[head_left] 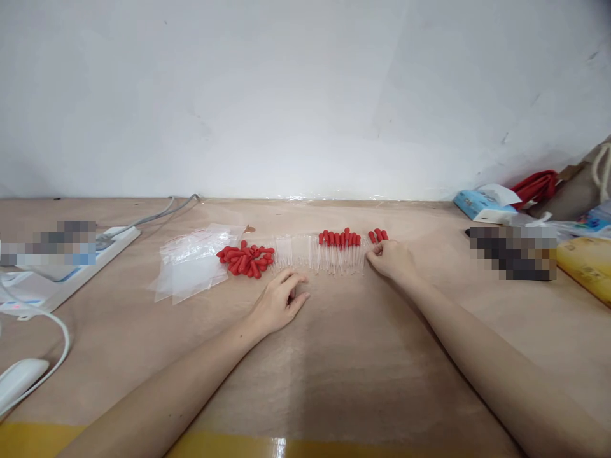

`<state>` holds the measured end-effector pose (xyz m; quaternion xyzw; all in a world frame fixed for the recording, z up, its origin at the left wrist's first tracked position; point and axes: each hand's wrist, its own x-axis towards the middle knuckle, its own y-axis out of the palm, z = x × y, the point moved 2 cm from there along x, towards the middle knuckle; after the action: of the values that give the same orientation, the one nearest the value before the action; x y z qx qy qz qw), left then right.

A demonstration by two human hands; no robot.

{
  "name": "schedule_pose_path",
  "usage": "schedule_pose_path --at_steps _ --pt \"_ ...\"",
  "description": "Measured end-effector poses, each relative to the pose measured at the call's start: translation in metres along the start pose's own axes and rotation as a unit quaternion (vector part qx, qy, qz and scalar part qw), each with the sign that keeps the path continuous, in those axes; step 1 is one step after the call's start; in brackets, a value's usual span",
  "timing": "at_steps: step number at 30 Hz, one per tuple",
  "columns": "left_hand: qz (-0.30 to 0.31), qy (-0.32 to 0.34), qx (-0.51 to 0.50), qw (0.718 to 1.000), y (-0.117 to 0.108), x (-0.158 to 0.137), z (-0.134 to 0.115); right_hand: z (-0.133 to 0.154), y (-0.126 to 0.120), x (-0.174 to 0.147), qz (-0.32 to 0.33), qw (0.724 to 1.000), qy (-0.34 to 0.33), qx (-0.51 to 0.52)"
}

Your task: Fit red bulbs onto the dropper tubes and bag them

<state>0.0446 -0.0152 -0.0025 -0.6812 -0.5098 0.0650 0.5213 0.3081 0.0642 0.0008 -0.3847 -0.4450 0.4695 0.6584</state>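
Head view, showing nearest a yellow strip along the front of a brown table. Next, catching the left hand, empty, with thumb and fingers apart, just short of bare clear tubes. Slightly farther, taking in the right hand, with thumb and forefinger close together at a small red-topped group; impossible to tell of any grip there. Between hands, showing red-capped tubes in a row; at left, loose red bulbs heaped beside plastic bags. Farthest, revealing a white wall.
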Motion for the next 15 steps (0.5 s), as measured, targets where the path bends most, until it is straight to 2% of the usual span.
schedule_pose_path --at_steps 4,8,10,13,15 --pt "-0.03 -0.006 0.031 0.999 -0.001 0.001 0.002 0.001 0.003 0.0 0.026 0.998 0.008 -0.057" --pt "-0.153 -0.024 0.123 0.98 -0.026 0.012 0.016 0.0 0.008 -0.002 0.026 0.996 -0.01 -0.083" --pt "-0.192 -0.05 0.175 0.964 -0.043 0.019 0.028 0.001 0.009 -0.004 -0.016 0.997 -0.017 -0.078" --pt "-0.176 -0.071 0.232 0.954 -0.056 0.026 0.045 0.006 0.009 -0.009 -0.114 0.991 -0.051 -0.039" --pt "-0.153 -0.066 0.244 0.955 -0.057 0.028 0.053 0.012 0.01 -0.016 -0.161 0.983 -0.086 -0.012"
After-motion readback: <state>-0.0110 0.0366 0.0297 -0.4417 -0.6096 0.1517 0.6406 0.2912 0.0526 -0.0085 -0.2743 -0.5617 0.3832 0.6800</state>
